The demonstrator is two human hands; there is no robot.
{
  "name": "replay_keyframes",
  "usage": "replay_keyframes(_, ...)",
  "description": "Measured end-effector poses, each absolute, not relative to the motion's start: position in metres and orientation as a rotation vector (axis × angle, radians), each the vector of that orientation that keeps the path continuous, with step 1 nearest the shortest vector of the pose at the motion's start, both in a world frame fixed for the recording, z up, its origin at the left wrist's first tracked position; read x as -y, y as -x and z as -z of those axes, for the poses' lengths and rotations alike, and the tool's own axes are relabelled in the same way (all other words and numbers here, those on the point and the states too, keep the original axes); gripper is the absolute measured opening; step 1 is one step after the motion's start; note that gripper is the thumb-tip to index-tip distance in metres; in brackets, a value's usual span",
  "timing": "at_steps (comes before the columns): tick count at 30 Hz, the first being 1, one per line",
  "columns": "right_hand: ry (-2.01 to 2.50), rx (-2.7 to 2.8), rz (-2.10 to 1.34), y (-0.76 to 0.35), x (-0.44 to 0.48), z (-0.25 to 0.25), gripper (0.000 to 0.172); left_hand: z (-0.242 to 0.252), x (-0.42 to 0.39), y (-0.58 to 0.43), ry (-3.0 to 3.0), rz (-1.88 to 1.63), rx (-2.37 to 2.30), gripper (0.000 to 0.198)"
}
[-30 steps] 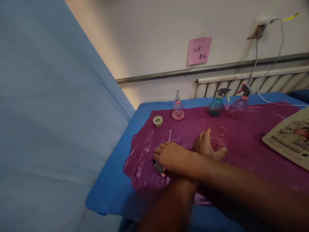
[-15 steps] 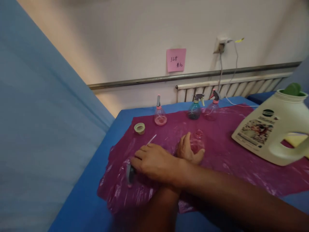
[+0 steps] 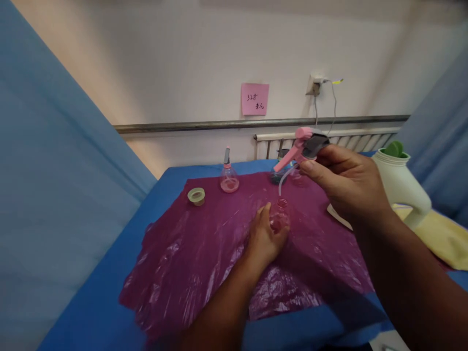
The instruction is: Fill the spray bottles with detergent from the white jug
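My left hand (image 3: 266,235) is wrapped round a clear pink spray bottle (image 3: 281,218) that stands upright without a top on the purple plastic sheet (image 3: 204,253). Above and to the right, my right hand (image 3: 347,178) grips a pink and grey trigger sprayer head (image 3: 305,146). Its thin clear dip tube (image 3: 284,181) curves down, with the end just over the bottle's mouth; whether it has entered I cannot tell. A second spray bottle (image 3: 229,180), with pink liquid at its bottom and its sprayer on, stands farther back. Left of it sits a small pale green cap (image 3: 196,196).
At the back, a teal spray bottle (image 3: 278,175) and another pink one (image 3: 300,178) are partly hidden. A large cream jug (image 3: 402,187) with a green top stands at right, beside a yellow cloth (image 3: 444,239). A blue curtain (image 3: 66,170) hangs at left.
My right hand has picked up the sprayer head from the sheet's left side and lifted it to the right, above the bottle. My left hand still holds the bottle; my arms are no longer crossed.
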State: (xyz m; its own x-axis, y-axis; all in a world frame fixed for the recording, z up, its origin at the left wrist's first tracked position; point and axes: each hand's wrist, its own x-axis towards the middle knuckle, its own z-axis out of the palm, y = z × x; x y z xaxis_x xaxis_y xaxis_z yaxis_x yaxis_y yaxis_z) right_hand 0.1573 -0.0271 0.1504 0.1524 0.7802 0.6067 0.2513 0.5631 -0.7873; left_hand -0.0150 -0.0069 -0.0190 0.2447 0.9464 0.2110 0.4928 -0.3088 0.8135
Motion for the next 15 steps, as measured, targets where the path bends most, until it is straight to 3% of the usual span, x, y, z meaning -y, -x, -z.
replay_keyframes(9, 1.024, 1.351, -0.650, -0.165, 0.018, -0.093, 0.025, 0.021, 0.004, 0.016, -1.912, -0.940, -1.336, 0.085)
replay_keyframes(15, 1.076, 1.327, -0.863, -0.155, 0.008, -0.035, 0.032, 0.021, 0.002, 0.017, -1.940, -1.049, -1.205, 0.066)
